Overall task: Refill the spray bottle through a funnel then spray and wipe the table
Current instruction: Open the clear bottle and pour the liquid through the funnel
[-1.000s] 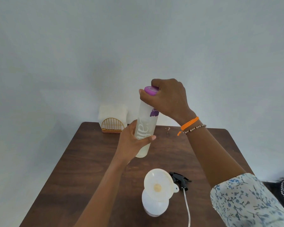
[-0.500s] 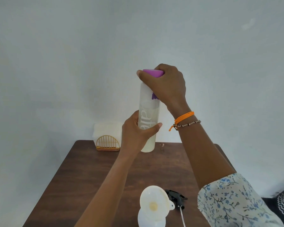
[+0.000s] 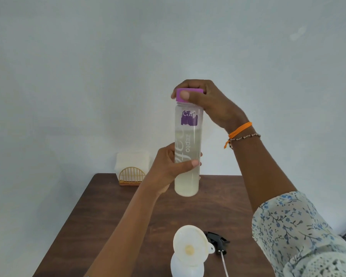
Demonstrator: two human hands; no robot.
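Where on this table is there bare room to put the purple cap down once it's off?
Bare wood lies left of the funnel, along the table edge, and in the middle stretch between the napkin holder and the funnel. It is crowded near the front: funnel on spray bottle, with the black sprayer head just right.

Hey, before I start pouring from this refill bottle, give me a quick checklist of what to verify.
1. Purple cap off the refill bottle: not ok, the right hand grips it on the neck.
2. Bottle held securely: ok, the left hand wraps its lower half, upright.
3. Funnel seated in the spray bottle: ok, it sits in the neck, slightly tilted.
4. Trigger sprayer removed: ok, it lies on the table beside the funnel.
5. Liquid available: ok, pale liquid fills most of the bottle.
6. Spray bottle's current level: cannot tell.
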